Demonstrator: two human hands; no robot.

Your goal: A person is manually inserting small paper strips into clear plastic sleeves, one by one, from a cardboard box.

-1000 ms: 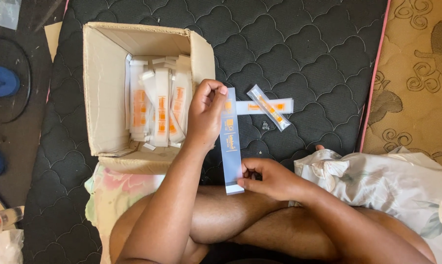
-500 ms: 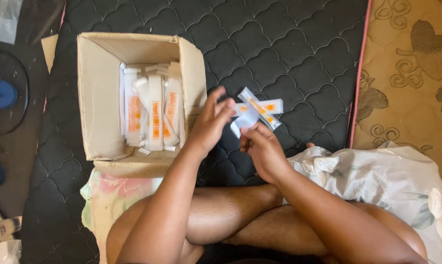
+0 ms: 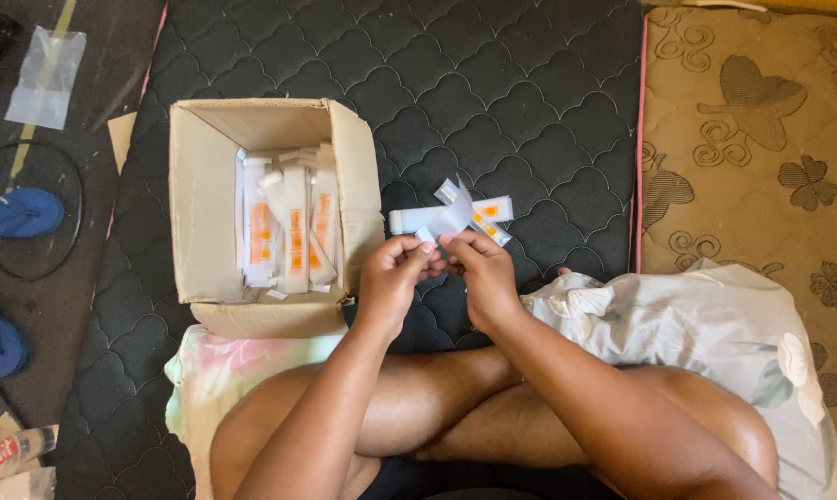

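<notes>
A black quilted mattress (image 3: 493, 102) fills most of the view, with a brown patterned mat (image 3: 761, 139) along its right side. A pale flowered cloth (image 3: 715, 324) lies bunched over the person's crossed legs on the right. On the mattress to the left sits an open cardboard box (image 3: 206, 213), its inside packed with white sachets marked with orange (image 3: 289, 231), standing side by side. Two blue slippers (image 3: 11, 213) rest on the dark floor beyond the mattress edge. In front of the box, the left hand (image 3: 395, 278) and right hand (image 3: 481, 273) meet, fingertips pressed together, both pinching a small white wrapper (image 3: 451, 218) that juts upward; it looks folded or torn, though blur hides which. Just behind it a few loose sachets (image 3: 493, 211) lie crossed on the mattress.
</notes>
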